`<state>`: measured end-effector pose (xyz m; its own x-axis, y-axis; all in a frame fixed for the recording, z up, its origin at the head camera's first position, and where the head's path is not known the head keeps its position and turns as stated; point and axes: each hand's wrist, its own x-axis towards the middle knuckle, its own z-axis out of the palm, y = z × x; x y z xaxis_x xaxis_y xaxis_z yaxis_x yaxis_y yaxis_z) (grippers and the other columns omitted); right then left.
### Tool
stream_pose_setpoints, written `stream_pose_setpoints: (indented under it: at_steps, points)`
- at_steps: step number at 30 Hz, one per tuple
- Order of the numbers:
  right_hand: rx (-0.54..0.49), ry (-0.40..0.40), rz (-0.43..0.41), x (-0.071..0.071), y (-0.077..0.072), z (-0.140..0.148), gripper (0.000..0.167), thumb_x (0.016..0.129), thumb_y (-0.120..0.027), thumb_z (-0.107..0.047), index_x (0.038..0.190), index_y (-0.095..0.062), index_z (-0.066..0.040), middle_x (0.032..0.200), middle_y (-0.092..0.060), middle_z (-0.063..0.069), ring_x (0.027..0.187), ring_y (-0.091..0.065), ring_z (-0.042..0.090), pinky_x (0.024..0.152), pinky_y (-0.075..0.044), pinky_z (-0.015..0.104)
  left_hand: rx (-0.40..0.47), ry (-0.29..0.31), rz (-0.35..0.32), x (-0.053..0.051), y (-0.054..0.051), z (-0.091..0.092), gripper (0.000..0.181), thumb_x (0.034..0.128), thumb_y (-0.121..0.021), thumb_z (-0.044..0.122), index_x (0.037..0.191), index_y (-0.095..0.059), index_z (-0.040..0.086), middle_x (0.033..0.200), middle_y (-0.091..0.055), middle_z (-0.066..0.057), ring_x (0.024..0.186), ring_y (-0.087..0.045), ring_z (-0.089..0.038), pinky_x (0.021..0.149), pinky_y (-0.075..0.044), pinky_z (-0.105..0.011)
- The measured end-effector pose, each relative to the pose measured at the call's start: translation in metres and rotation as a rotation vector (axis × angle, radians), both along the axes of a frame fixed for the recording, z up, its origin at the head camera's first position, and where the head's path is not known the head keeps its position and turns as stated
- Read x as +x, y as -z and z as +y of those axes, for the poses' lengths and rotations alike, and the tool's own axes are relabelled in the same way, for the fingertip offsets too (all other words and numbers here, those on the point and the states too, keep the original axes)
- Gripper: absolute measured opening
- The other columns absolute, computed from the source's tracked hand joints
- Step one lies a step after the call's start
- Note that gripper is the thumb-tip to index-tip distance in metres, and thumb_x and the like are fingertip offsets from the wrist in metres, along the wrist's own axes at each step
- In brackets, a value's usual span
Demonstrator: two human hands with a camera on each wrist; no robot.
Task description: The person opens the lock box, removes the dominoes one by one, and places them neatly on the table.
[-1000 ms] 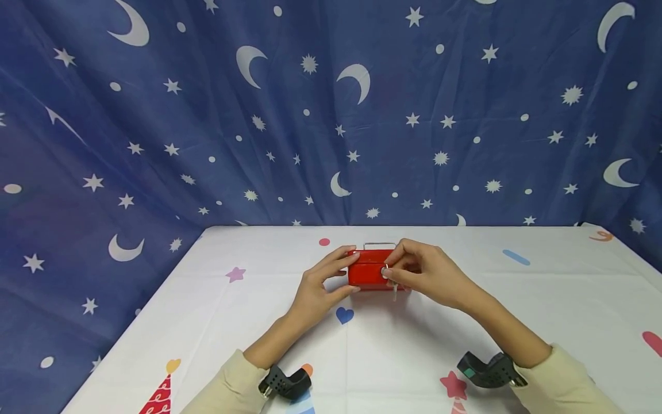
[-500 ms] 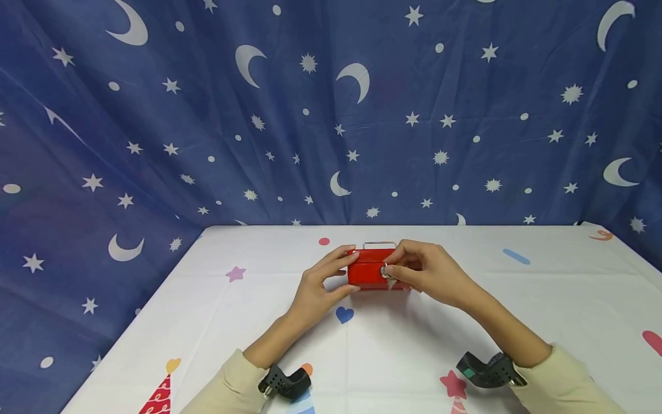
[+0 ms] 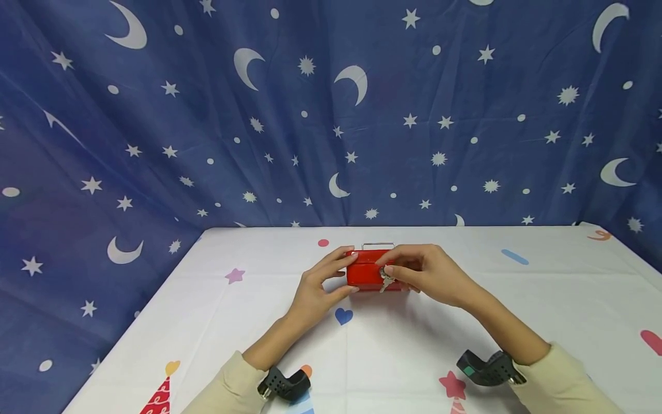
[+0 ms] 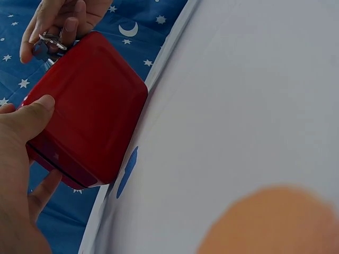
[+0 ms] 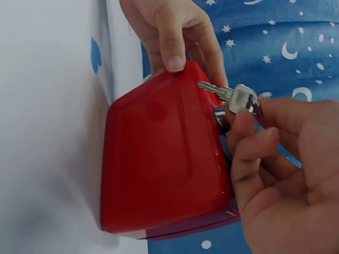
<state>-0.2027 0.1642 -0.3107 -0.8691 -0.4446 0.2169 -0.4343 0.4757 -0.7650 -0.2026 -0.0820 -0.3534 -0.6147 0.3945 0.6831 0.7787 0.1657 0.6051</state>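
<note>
Red box [image 3: 363, 275] between left grip [image 3: 319, 283], right grip [image 3: 430, 273]; keys [image 5: 240, 99] in latter.

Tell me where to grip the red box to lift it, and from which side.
Best grip, I'd judge: the thin metal handle of the red box, from above. It stands up as a loop over the top, its crossbar uncovered, while the left hand holds one end and the right hand is at the lock in front.
</note>
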Motion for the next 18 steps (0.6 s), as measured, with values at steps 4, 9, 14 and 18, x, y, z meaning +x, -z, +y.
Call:
stream_pose_setpoints:
  at_steps: [4, 9, 14, 18]
  points:
    - [0.036, -0.020, 0.038, 0.0008, -0.0029, 0.0033, 0.019, 0.093, -0.064, -0.026, 0.109, -0.071, -0.019, 0.075, -0.064, -0.001, 0.058, -0.055, 0.021, 0.050, -0.049, 0.029, 0.001, 0.004, 0.016, -0.0007, 0.0006, 0.0001, 0.055, 0.0726, -0.075, -0.013, 0.124, -0.056, -0.012, 0.134, -0.048, -0.028, 0.119, -0.050, -0.041, 0.082, -0.052, -0.051]
    - [0.077, -0.022, 0.136, 0.0003, -0.0041, 0.0068, 0.021, 0.092, -0.065, -0.013, 0.112, -0.072, -0.016, 0.094, -0.068, -0.001, 0.075, -0.062, 0.016, 0.063, -0.055, 0.027, -0.007, 0.003, 0.026, -0.0015, 0.0009, 0.0000, 0.054, 0.0725, -0.075, -0.013, 0.124, -0.056, -0.012, 0.134, -0.048, -0.028, 0.119, -0.050, -0.040, 0.082, -0.053, -0.049]
    - [0.110, -0.062, 0.247, -0.0015, -0.0037, 0.0078, 0.032, 0.084, -0.071, 0.000, 0.110, -0.072, -0.018, 0.100, -0.065, -0.005, 0.079, -0.059, 0.012, 0.068, -0.054, 0.025, -0.007, -0.002, 0.025, -0.0005, 0.0000, -0.0002, 0.055, 0.0719, -0.075, -0.013, 0.123, -0.056, -0.013, 0.134, -0.048, -0.029, 0.119, -0.050, -0.041, 0.082, -0.053, -0.049]
    - [0.125, -0.085, 0.313, -0.0024, -0.0030, 0.0072, 0.035, 0.079, -0.076, -0.001, 0.109, -0.073, -0.019, 0.102, -0.063, -0.007, 0.076, -0.055, 0.012, 0.065, -0.053, 0.026, -0.008, -0.008, 0.017, 0.0004, 0.0001, -0.0005, 0.054, 0.0723, -0.075, -0.012, 0.123, -0.057, -0.012, 0.134, -0.048, -0.028, 0.120, -0.050, -0.041, 0.082, -0.053, -0.049]
